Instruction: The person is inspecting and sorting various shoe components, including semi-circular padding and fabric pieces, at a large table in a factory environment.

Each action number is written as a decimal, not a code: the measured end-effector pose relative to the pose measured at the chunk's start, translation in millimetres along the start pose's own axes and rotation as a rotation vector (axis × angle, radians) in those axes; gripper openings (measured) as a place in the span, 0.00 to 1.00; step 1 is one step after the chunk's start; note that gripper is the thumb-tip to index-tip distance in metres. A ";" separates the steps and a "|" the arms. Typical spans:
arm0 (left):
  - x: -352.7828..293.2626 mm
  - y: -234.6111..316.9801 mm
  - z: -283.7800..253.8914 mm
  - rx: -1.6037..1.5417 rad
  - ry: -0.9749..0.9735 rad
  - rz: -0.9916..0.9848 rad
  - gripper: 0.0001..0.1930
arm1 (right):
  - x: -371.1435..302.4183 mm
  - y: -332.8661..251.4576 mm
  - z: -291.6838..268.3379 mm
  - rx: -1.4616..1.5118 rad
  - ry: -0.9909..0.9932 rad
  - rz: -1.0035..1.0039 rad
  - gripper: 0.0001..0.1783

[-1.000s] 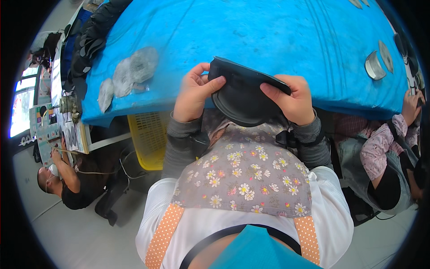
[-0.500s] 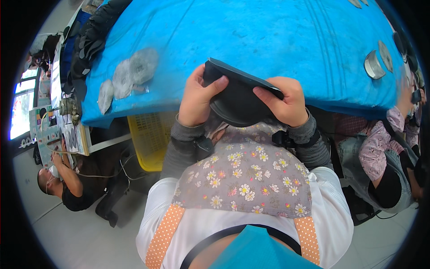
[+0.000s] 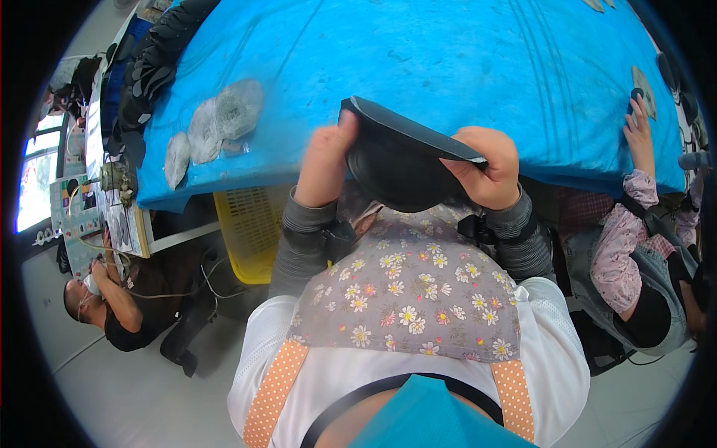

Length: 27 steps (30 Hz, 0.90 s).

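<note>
Above my lap, at the near edge of the blue-covered table (image 3: pixel 418 60), I hold a black curved piece (image 3: pixel 399 168). It looks like a smooth moulded sheet with a bowl-shaped lower part and a thin, bowed upper rim. My right hand (image 3: pixel 489 168) is closed on its right end, with the thumb on the near face and the fingers over the rim. My left hand (image 3: pixel 327 160), slightly smeared by motion, is curled at the left end with its thumb up against the corner. Its other fingers are mostly hidden.
Grey, dusty round pads (image 3: pixel 224 119) lie on the table's left. Black curved pieces (image 3: pixel 153 67) are stacked along its far-left edge. A yellow crate (image 3: pixel 250 231) stands below it. A co-worker's hand (image 3: pixel 639 138) reaches onto the right side; another person (image 3: pixel 112 306) sits at left.
My left thumb has shifted from the piece's near face to its left corner. The piece has tilted and bowed slightly. At right, the co-worker's hand has come in and the silvery curved thing no longer shows.
</note>
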<state>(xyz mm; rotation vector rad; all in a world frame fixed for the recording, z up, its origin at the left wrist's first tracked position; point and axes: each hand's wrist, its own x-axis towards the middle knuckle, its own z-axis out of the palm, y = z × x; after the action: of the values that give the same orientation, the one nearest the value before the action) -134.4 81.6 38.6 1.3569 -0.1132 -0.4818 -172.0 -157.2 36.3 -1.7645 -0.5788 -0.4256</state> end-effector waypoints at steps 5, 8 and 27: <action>-7.6 15.5 -11.0 0.259 -0.138 -0.198 0.26 | 1.3 -0.7 -2.3 -0.045 0.024 -0.018 0.05; -12.5 -5.9 6.4 0.235 0.018 -0.010 0.29 | -1.4 -4.7 -6.9 -0.085 0.020 -0.064 0.06; -8.3 10.7 10.2 0.230 -0.118 -0.095 0.30 | 12.2 -13.6 16.1 -0.238 0.405 -0.060 0.04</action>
<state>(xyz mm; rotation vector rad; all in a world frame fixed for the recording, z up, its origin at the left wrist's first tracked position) -142.5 77.0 52.7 1.5642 -0.2066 -0.6438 -170.3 -136.8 49.5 -1.8182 -0.3008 -0.8993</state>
